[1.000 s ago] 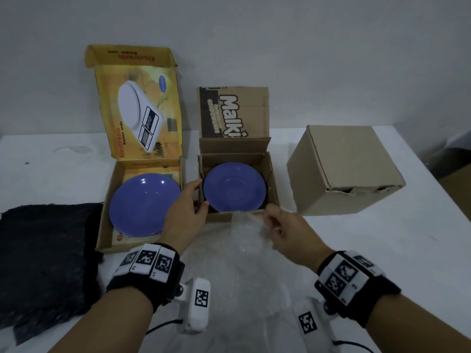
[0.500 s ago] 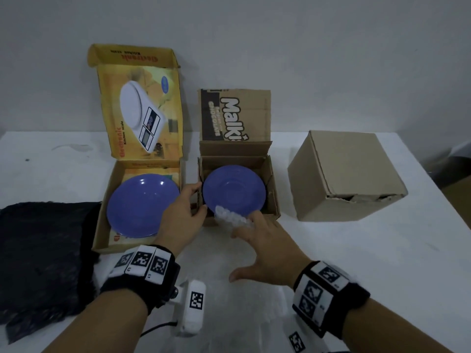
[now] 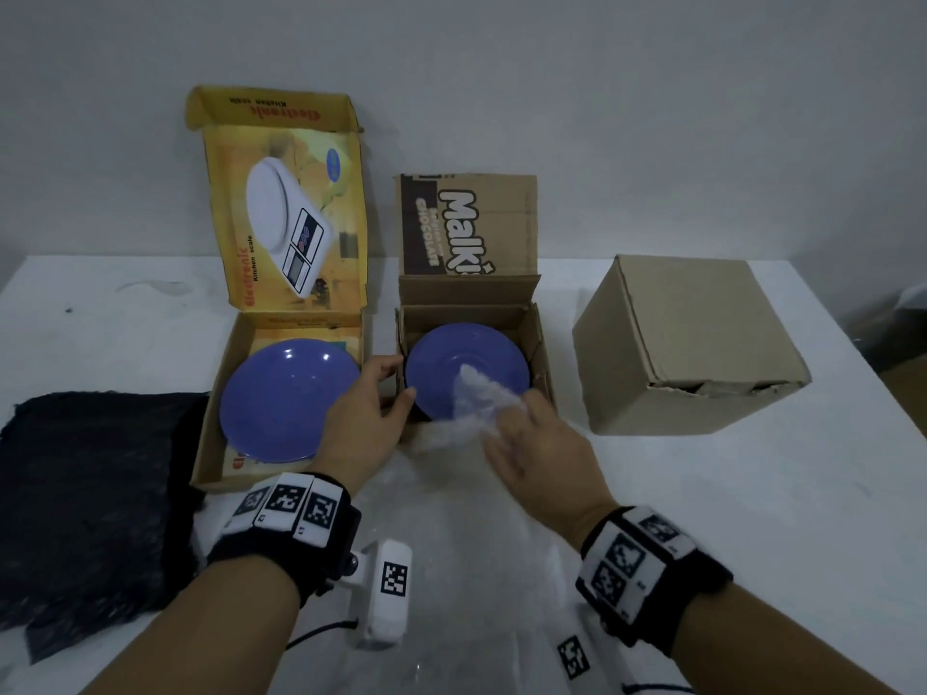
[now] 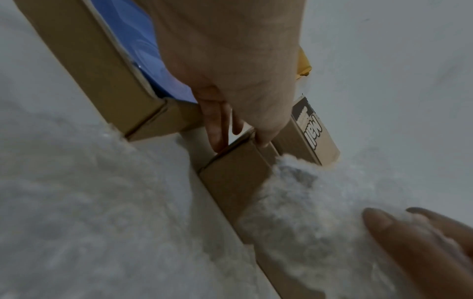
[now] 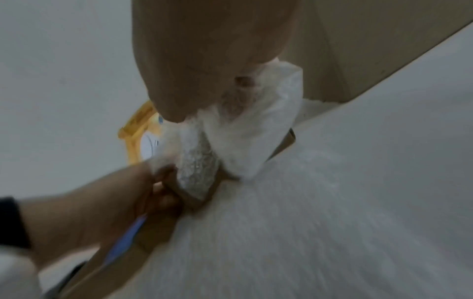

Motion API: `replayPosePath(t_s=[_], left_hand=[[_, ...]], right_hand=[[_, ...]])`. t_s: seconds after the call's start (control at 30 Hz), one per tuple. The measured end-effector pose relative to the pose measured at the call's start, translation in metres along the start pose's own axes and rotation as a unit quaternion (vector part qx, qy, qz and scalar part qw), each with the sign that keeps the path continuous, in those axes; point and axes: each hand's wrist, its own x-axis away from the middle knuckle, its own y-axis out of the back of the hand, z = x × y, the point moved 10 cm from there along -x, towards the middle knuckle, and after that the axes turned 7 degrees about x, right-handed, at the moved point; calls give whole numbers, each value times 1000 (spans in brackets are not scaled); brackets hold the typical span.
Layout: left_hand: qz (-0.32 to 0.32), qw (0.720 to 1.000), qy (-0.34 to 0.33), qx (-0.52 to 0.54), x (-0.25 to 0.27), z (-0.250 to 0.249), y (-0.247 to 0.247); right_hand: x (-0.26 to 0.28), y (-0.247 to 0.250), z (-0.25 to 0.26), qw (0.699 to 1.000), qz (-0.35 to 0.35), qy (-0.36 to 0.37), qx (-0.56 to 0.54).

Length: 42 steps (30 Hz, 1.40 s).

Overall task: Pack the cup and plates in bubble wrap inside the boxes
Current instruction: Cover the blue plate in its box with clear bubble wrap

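Note:
A small blue plate [image 3: 466, 368] lies in the open brown Malki box [image 3: 539, 353]. My left hand [image 3: 396, 378] pinches that box's near-left corner [image 4: 230, 149], thumb inside and fingers outside. A larger blue plate [image 3: 288, 398] lies in the open yellow kitchen-scale box [image 3: 213, 413] to the left. My right hand [image 3: 506, 423] holds the bunched edge of the bubble wrap [image 3: 474, 393] over the box's front wall and onto the small plate; the right wrist view shows the bubble wrap [image 5: 256, 129] held between thumb and fingers. No cup is in view.
The rest of the bubble wrap sheet [image 3: 451, 544] spreads on the white table between my forearms. A closed plain cardboard box [image 3: 687, 343] stands to the right. Black cloth [image 3: 85, 494] covers the table at the left. Both open lids lean against the wall.
My right hand has moved forward and left, lifting the bubble wrap edge from in front of the Malki box up onto the small plate. My left hand stays on the box corner.

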Motion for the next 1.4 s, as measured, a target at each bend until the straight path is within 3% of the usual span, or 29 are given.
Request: replayPosePath(t_s=[0.07,0.13,0.2,0.27,0.33,0.43,0.53,0.63,0.77,0.83,0.93,1.0,1.1,1.23,1.3,1.4], left_hand=[[-2,1000,4,-8,-3,-1,-2],[1,1000,1,-18,-4,-2,-6],[1,1000,-1,-25,-5,-1,-9],[2,1000,-2,-28,-4,0,-11],[0,999,-12,-36,-3,-1,-10],[-8,999,-21,-45,-4,-1,-10],[-3,997,-31,-65,-8,-4,-13],[9,992,-69,-102,-17,-15,-19],[43,982,-87,-164,-32,-13,-30],[57,980,-90,-169,-37,-6,-35],[50,981,-101,-161,-39,-5,-37],[48,982,-107,-145,-38,-6,-39],[52,983,-112,-138,-38,-3,-41],[44,986,-95,-132,-38,1,-40],[37,986,-99,-131,-37,-1,-39],[32,986,-96,-133,-37,-2,-38]], right_hand=[[-10,22,-20,995,-60,-54,-55],[-19,35,-44,972,-80,-132,-179],[-27,46,-61,949,-106,-183,-232],[-31,63,-68,933,-176,-196,-245],[-34,68,-64,927,-201,-175,-262],[-35,53,-52,963,-153,-122,-185],[-31,13,-35,1000,-6,-21,-15],[-24,-5,-26,988,87,94,84],[-24,-10,-32,966,250,40,47],[-27,-17,-34,943,313,47,104],[-37,-25,-31,930,304,98,181],[-48,-24,-29,921,252,120,272],[-64,-11,-31,914,214,69,338],[-55,-37,-16,896,338,117,264],[-49,-38,-9,887,368,148,235],[-42,-37,-15,872,431,137,189]])
